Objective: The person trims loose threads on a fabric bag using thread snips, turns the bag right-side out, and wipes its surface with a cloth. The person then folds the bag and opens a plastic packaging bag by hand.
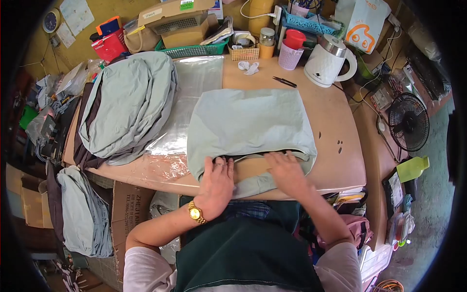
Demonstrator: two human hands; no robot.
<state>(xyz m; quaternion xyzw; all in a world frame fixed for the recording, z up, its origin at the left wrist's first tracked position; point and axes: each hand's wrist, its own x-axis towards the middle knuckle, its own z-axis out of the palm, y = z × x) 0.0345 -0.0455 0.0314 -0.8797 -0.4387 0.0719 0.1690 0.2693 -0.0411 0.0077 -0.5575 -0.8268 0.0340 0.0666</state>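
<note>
A pale grey-green fabric bag (248, 117) lies flat on the table, its dark opening along the edge nearest me. Its strap (254, 185) hangs in a curve toward my body. My left hand (217, 179), with a gold watch on the wrist, rests at the left end of the opening, fingers stretched out and slightly apart. At the right part of the opening, my right hand (288, 171) lies over the bag's edge with its fingers extended and a little bent. The fingertips of both hands touch the fabric; the thumbs are partly hidden.
Left of the bag are a stack of similar grey-green fabric pieces (129, 104) and clear plastic sheets (202, 82). Black thread snips (284, 82) and a white electric kettle (328, 61) stand beyond. More fabric pieces (82, 211) hang at lower left; a fan (408, 121) is at right.
</note>
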